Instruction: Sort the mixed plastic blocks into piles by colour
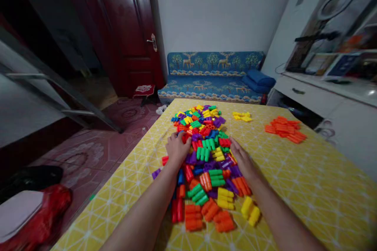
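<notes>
A long heap of colourful plastic building blocks, each moulded like joined tubes, lies between my two hands. At its left edge rests my left hand, fingers bent over the blocks and thumb apart, near red and blue pieces; no firm grip shows. My right hand lies along the right edge with its fingers stretched out, touching the heap beside a red block and holding nothing. Closer to me are an orange block and a yellow block.
On the yellow patterned tablecloth, an orange group of blocks lies at right and a small yellow group farther back. Beyond the table stands a blue sofa. A white cabinet is right, a metal ladder left.
</notes>
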The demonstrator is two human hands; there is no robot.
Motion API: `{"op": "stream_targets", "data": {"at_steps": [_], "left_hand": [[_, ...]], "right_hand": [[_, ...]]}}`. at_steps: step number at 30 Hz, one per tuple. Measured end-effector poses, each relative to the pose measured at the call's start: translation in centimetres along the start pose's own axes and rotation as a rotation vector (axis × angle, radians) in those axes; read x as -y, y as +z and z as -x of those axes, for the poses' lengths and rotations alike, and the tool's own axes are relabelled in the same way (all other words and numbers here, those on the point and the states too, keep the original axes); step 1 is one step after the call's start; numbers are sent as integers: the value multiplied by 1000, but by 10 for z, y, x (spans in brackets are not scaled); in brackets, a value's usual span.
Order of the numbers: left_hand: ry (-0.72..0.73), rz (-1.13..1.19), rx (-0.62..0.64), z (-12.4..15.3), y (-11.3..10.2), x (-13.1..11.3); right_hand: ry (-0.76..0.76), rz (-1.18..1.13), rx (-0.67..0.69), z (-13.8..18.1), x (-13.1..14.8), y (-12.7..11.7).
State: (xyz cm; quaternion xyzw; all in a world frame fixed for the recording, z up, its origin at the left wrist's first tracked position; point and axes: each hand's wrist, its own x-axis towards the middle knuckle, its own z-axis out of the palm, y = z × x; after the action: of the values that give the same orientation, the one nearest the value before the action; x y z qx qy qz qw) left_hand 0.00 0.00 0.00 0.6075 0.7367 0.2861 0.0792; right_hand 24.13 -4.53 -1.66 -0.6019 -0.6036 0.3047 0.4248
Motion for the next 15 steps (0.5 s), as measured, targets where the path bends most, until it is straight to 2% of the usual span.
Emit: {"op": "stream_targets", "data": {"at_steps": [3,6,12,15], "left_hand": [[-4,65,19,-3,0,6],[-15,158,7,-7,1,13],[-64,410,-93,-16,7,28],[-96,621,-164,-20,8,31]], "right_hand": [[-120,59,86,10,7,11],[-232,25,187,18,18,18],[-381,-47,386,27,46,16],[-437,-89,395,33,54,19]]}}
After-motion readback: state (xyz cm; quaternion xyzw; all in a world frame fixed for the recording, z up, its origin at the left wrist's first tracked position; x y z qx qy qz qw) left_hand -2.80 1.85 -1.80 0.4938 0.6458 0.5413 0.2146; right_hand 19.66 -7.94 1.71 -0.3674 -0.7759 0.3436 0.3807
